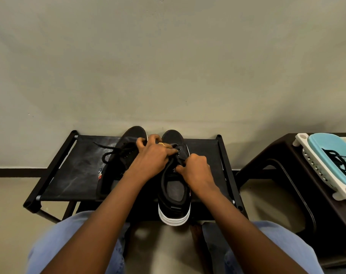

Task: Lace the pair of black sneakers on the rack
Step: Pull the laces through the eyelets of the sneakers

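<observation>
Two black sneakers stand side by side on a black fabric-topped rack (73, 175), toes toward the wall. The left sneaker (116, 165) carries a black lace (109, 153) that loops out to its left. The right sneaker (175, 192) has a white sole, and its heel hangs over the rack's front edge. My left hand (150, 157) reaches across both shoes with curled fingers and pinches the right sneaker's upper by the front eyelets. My right hand (197, 171) is curled at the right side of that shoe's opening and pinches its edge; whether it holds a lace is hidden.
A dark brown plastic stool (277, 175) stands to the right of the rack. On it sits a white and light blue basket (326, 151) with a black lace (338, 159) inside. A plain wall rises behind the rack. My knees in blue jeans are below.
</observation>
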